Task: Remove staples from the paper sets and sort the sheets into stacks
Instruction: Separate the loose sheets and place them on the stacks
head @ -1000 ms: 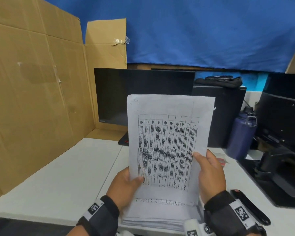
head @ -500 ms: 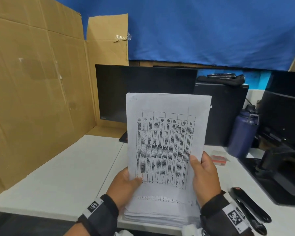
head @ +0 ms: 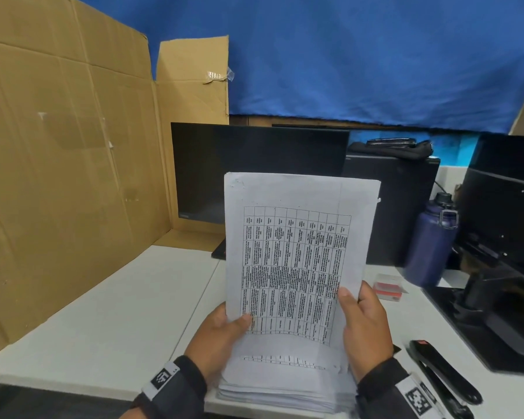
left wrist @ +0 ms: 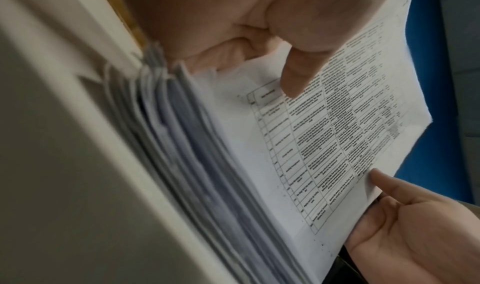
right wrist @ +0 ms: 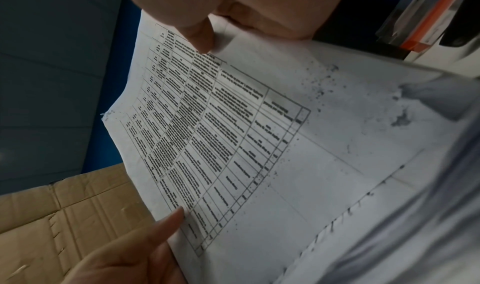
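White paper set (head: 297, 255) stands upright above the pile (head: 285, 391) on the bench (head: 103, 313), long axis vertical, pinched at its lower edges between left hand (head: 221, 334) and right hand (head: 365, 325), equally near.

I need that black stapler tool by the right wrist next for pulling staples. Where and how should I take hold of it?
Judging by its pose, grip the black tool around the middle of its long body, coming from above with the right hand. It lies flat on the desk, slanting away toward the red-marked end, with both long sides free.
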Available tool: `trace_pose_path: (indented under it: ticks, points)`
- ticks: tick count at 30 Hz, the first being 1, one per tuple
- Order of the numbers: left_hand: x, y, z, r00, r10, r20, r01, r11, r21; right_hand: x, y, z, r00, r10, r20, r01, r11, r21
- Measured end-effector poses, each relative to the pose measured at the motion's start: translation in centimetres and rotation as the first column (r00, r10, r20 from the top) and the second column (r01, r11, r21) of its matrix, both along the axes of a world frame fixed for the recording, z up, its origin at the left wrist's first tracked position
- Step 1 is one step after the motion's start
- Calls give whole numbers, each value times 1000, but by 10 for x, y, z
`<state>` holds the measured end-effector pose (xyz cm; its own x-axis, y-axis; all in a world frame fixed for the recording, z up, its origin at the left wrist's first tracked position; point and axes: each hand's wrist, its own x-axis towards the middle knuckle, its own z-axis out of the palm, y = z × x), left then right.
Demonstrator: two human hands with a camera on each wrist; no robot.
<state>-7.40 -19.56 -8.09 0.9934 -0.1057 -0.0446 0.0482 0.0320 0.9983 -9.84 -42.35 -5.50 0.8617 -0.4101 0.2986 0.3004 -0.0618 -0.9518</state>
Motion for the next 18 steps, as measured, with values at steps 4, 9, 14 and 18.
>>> trace_pose_path:
  ticks: [4,9,14,18]
  points:
    - [5,4,19,993,22,120,-23,1000,5,-2,0,2,1000,14,8,-14,1000,11]
    - [15,4,64,976,16,218,-10,1000,-29,0,-1,1,1000,17,20,-18,999,26]
    - [21,3,106,954,15,300,18,994,-105,2,-9,16,998,29,55,-28,1000,-11]
    - [21,3,119,950,8,312,16,997,-76,11,-22,52,988,2,153,10,997,-78]
